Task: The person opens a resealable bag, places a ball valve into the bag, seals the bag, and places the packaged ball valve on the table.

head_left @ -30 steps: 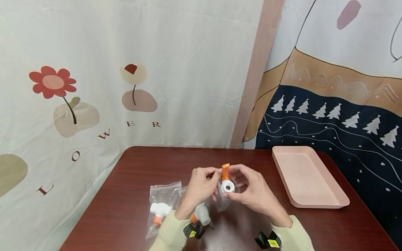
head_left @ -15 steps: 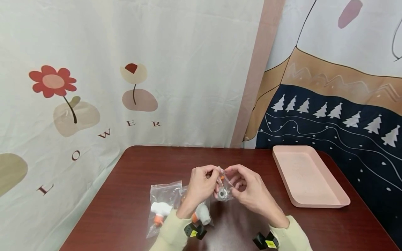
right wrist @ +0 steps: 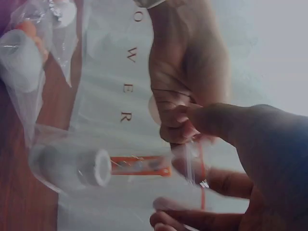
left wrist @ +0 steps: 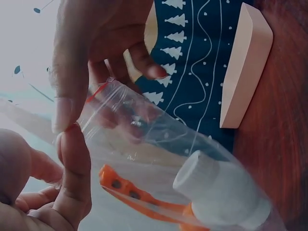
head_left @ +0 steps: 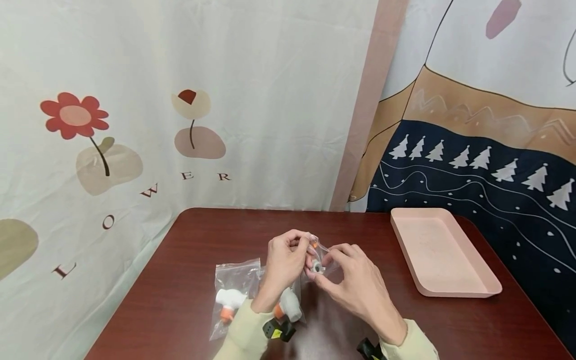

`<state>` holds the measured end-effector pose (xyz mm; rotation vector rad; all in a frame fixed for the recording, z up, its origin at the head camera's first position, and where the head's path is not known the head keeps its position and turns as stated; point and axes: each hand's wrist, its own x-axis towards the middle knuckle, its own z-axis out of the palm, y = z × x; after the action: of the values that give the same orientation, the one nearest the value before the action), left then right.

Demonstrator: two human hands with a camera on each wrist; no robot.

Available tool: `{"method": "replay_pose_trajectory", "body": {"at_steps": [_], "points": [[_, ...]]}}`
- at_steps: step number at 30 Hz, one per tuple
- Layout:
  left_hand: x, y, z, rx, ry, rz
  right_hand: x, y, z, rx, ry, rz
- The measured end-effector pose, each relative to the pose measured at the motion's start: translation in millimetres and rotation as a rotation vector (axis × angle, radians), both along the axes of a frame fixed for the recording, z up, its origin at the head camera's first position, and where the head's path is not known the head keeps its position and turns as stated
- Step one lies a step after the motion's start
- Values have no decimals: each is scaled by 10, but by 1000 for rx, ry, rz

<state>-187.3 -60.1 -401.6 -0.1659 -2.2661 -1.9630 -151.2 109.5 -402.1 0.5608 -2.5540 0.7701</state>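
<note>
A clear zip bag [left wrist: 144,120] with a red line along its mouth hangs between the hands. Inside it is a white plastic valve [left wrist: 221,192] with an orange handle [left wrist: 139,197], also visible in the right wrist view. In the head view my left hand [head_left: 284,257] pinches the bag near its top. Close by on the right, the fingers of my right hand [head_left: 357,280] hold the bag's upper part from the other side. The two hands nearly touch, and they partly hide the valve from the head camera.
Left of the hands, another zip bag [head_left: 238,275] with a white-and-orange valve [head_left: 230,298] lies on the brown table [head_left: 207,235]. Beside it, partly behind the left wrist, is a bagged greyish valve [head_left: 290,306]. A pink tray [head_left: 443,250] sits at the right.
The right hand has let go of the valve and shifted left and down towards the left hand. The valve now sits lower within the bag, and the left hand has risen slightly.
</note>
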Motion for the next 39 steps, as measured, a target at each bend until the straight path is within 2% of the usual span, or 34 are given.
{"method": "replay_pose_trajectory", "body": {"at_steps": [3, 7, 11, 18, 21, 23, 26, 32, 35, 39], "points": [[-7, -1, -8, 11, 13, -15, 1, -29, -24, -15, 43, -27], [-18, -3, -18, 31, -5, -37, -11, -30, -38, -42, 87, -1], [-6, -23, -2, -30, -18, 2, -34, 24, -9, -80, 119, 55], [11, -100, 47, -289, -37, 143, -76, 188, 95, -106, 134, 263], [5, -120, 59, -317, -36, 172, -103, 271, 142, -132, 113, 354], [5, -127, 58, -310, -18, 164, -123, 326, 166, -143, 98, 395], [-4, -137, 44, -281, 42, 85, -157, 406, 186, -139, 85, 426], [-27, -167, 25, -236, 177, -164, -219, 555, 223, -162, 44, 457], [-31, -179, 29, -233, 222, -245, -245, 617, 243, -175, 26, 474], [-39, -201, 29, -254, 322, -332, -257, 683, 271, -179, -15, 465]]}}
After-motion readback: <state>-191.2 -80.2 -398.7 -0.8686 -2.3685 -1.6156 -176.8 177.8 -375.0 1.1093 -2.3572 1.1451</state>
